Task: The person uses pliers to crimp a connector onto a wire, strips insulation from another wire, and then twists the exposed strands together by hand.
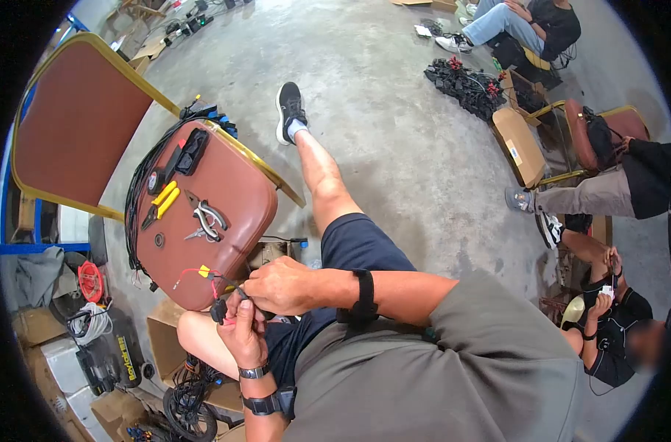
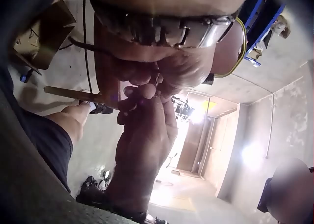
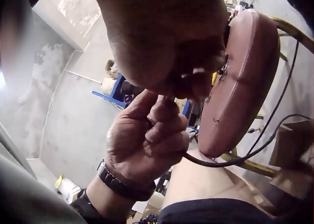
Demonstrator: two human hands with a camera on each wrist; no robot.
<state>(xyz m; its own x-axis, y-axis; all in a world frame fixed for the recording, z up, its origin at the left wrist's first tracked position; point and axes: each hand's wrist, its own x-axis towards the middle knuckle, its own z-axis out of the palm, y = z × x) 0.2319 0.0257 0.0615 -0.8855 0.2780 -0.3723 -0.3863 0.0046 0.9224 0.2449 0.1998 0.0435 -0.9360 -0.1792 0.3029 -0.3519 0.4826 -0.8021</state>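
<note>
Both hands meet over the lap, in front of the chair seat. My left hand (image 1: pixel 241 339) grips a black cable (image 3: pixel 235 161), which trails from its fingers past the chair in the right wrist view. By the left fingertips sits a small black piece (image 1: pixel 218 310). My right hand (image 1: pixel 282 286) pinches the cable's end close to the left thumb, its fingertips mostly hidden in both wrist views. Thin red and black wires with a yellow connector (image 1: pixel 204 272) stick out beside the hands, over the seat edge.
On the chair seat (image 1: pixel 240 180) lie yellow-handled wire strippers (image 1: pixel 164 199), pliers (image 1: pixel 206 217), a tape roll (image 1: pixel 156 180), a black pouch (image 1: pixel 192 152) and a long black cable coil (image 1: pixel 133 199). An open carton (image 1: pixel 166 335) stands below. Other people sit at the right.
</note>
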